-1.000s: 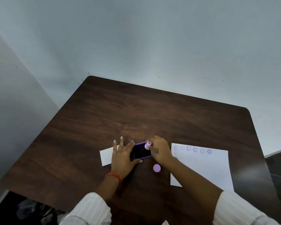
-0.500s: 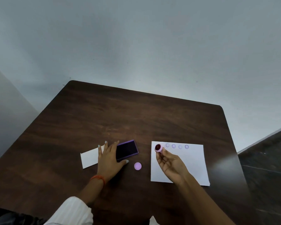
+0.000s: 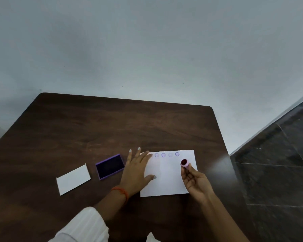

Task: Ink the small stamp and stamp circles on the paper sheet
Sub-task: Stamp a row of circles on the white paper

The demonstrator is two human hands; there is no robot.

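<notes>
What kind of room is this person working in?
Probably a plain indoor room, perhaps an office or study corner: a dark wooden table set against a bare pale wall, with dark tiled floor beside it.

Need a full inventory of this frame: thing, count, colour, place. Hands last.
table: 1, dark brown wood, fills the lower frame, against a pale wall
paper sheet: 1, white, on the table at right of centre
stamped circles: 4 clear, purple, in a row along the sheet's far edge; a possible fifth is hidden at the fingertips
ink pad: 1, purple case with dark pad, open, left of the sheet
white card: 1, white, left of the ink pad
small stamp: 1, pink body with dark red face, held above the sheet's right side
bracelet: 1, orange-red, on the left wrist
left hand: flat, pressing the sheet's left edge
right hand: pinching the small stamp
</notes>
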